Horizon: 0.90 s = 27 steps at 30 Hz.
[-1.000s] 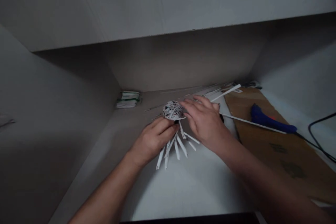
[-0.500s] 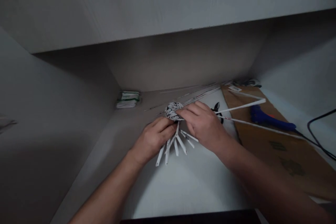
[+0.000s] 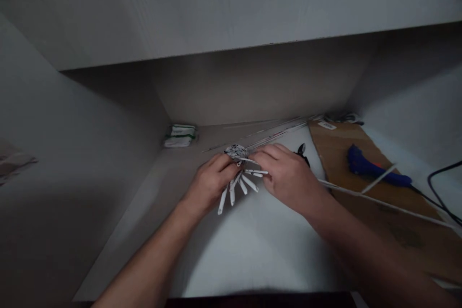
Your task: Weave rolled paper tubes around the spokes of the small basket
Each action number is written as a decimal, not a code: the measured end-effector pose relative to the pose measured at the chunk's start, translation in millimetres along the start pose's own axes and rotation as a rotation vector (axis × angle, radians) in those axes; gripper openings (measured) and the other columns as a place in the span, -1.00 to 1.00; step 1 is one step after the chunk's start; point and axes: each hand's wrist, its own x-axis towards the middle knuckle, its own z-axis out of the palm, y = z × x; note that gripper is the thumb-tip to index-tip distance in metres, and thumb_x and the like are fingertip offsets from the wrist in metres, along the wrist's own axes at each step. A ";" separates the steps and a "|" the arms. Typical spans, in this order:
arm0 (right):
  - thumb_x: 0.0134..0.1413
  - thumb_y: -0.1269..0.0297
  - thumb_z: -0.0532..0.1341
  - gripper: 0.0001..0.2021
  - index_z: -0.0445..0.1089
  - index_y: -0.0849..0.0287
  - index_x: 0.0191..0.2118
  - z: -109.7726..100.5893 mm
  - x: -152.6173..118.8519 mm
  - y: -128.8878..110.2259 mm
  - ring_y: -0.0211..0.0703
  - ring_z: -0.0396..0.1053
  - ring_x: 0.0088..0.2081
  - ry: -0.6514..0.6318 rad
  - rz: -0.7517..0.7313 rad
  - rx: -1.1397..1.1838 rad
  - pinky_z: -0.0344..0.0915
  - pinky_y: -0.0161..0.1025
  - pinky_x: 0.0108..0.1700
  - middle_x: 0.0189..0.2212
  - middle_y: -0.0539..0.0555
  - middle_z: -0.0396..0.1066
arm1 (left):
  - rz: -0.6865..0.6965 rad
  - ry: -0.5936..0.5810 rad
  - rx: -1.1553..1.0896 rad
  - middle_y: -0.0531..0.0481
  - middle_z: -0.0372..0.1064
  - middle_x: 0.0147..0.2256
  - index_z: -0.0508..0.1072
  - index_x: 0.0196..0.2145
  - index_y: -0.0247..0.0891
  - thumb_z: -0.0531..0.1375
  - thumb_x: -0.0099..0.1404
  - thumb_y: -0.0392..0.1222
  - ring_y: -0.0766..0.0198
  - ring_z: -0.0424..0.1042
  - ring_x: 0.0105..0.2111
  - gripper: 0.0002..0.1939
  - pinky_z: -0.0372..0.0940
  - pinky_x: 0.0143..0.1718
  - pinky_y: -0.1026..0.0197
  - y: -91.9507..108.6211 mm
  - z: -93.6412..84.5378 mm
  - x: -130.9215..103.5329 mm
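Note:
A small woven piece of rolled paper tubes (image 3: 236, 152), white with black print, is held between my hands above the white surface. Several short tube ends fan out from it toward me. My left hand (image 3: 212, 178) is closed around its left side, the thumb near the bases of the tube ends. My right hand (image 3: 285, 175) pinches a paper strand (image 3: 247, 160) at the right of the weave. Long paper strands (image 3: 382, 209) trail out to the right past my right wrist, one of them bent. My fingers hide part of the weave.
On the right lies a cardboard sheet (image 3: 335, 142) with a blue glue gun (image 3: 375, 169) and its black cord (image 3: 435, 192). Black-handled cutters (image 3: 302, 151) sit behind my right hand. Long thin paper tubes (image 3: 277, 132) lie at the back, and a wrapped packet (image 3: 180, 135) at back left.
My right hand has turned and drawn a strand across the front of the weave. The trailing strands have swung lower on the right. The woven piece has tilted slightly.

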 end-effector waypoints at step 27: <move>0.24 0.34 0.06 -0.82 0.43 0.11 -0.25 -3.2 1.2 1.5 -0.16 0.40 -0.29 -0.052 0.155 0.146 0.20 -0.23 -0.26 -0.35 0.04 0.47 | 0.068 0.110 -0.174 -0.10 0.52 -0.23 0.54 -0.29 -0.24 0.17 0.30 -0.26 0.20 0.46 -0.19 -0.87 0.36 -0.16 0.12 -8.6 10.4 7.6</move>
